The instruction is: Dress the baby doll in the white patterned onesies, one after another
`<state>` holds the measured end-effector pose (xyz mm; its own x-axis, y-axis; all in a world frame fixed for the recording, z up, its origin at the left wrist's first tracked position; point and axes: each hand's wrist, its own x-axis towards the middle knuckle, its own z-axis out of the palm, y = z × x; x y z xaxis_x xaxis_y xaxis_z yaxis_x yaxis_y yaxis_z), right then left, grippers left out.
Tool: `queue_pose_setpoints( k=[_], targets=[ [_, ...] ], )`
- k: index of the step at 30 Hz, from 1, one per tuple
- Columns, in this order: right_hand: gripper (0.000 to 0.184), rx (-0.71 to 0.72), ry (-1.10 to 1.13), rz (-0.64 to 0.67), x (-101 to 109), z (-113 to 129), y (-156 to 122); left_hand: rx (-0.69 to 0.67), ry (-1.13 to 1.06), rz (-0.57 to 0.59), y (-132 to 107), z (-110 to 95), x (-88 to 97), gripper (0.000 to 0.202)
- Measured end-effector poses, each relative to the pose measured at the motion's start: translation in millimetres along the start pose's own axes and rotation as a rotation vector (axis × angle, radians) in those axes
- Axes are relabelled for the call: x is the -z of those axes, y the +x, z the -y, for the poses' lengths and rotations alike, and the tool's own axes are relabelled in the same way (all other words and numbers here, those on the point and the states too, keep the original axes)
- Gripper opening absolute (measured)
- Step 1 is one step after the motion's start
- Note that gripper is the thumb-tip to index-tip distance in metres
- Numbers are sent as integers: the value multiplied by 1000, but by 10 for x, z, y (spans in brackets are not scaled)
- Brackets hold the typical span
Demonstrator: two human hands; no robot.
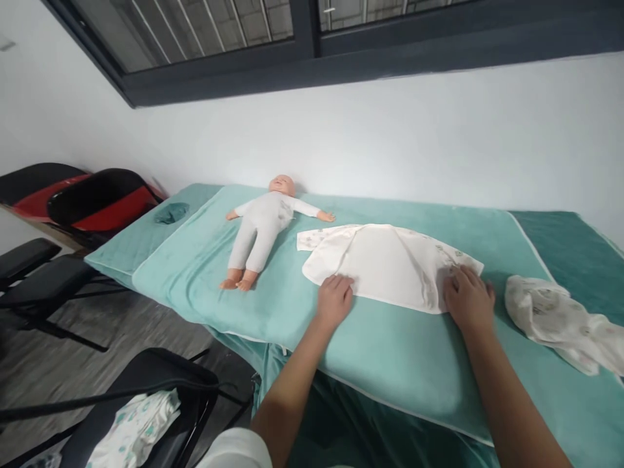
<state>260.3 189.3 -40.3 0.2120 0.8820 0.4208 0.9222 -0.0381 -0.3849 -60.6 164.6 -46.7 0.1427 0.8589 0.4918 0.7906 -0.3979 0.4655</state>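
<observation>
1. Left hand (335,298): grip released; palm down, fingers flat on the lower left edge of the white baby garment (385,263); nothing pinched.
2. Right hand (468,296): grip likewise released; fingers spread flat on the garment's right end, where a faint print shows; nothing held.
3. Garment: centre of frame, spread flat on the teal mat (390,370) covering the bed; long axis runs left to right across the frame, dipping slightly to the right; its bulk lies beyond my fingertips, toward the wall.
4. Hands sit at opposite ends of that axis; both touching; neither clearly nearer.
5. Doll (263,231): left of centre, on its back, arms out, feet toward me; near the garment's left sleeve, contact not evident; left hand is the nearer.
6. Crumpled printed cloth (556,312): right edge of frame; near my right hand, apart from it.
7. Lower left: black chair (146,380); folded printed cloth (136,426) on its seat.
</observation>
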Motion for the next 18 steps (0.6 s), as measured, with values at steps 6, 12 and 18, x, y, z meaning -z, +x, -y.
queue_pose_setpoints(
  k=[6, 12, 18],
  targets=[
    [45, 167, 60, -137, 100, 364, -187, 103, -284, -180, 88, 322, 579, 22],
    [44, 299, 415, 141, -457, 1751, 57, 213, -125, -430, 141, 1436, 1740, 20],
    [61, 195, 563, 407, -1569, 3287, 1163, 794, -574, -202, 328, 2344, 2106, 64]
  ],
)
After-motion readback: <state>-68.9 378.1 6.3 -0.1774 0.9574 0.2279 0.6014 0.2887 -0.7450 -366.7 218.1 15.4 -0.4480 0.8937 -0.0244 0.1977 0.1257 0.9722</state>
